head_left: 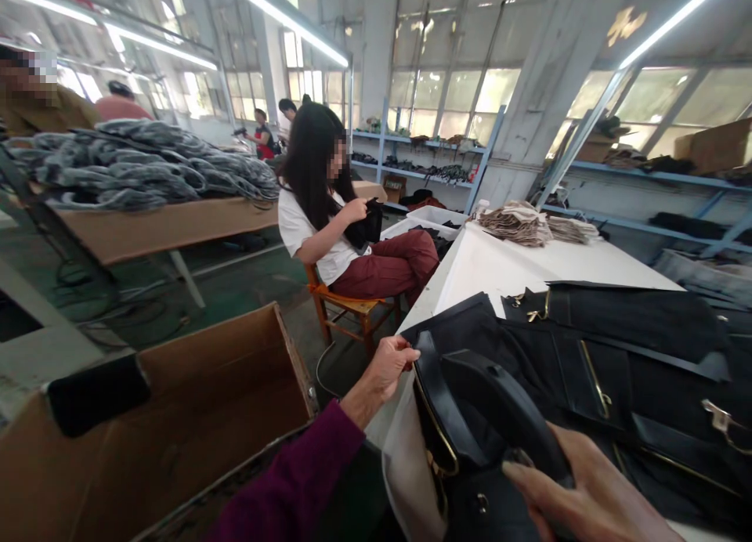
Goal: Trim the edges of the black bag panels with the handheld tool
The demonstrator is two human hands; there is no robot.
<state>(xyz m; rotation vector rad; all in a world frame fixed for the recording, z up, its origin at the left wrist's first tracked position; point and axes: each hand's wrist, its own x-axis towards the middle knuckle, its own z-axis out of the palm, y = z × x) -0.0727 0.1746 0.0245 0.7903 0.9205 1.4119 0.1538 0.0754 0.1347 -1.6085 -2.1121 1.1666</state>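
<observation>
My left hand pinches the edge of a black fabric bag piece at the table's near left side, thumb against fingers. My right hand, at the lower right, has its fingers and thumb around a thick, curved black handle. Whether this handle belongs to the bag or is a separate tool, I cannot tell. Under it, a black panel with a gold-coloured zip hangs over the table edge. More black bag pieces with gold zips and metal clasps lie to the right.
An open cardboard box stands at the lower left. Beyond the white table, a person sits on a wooden chair, handling black material. Brown fabric stacks lie at the table's far end. Grey straps heap on another table.
</observation>
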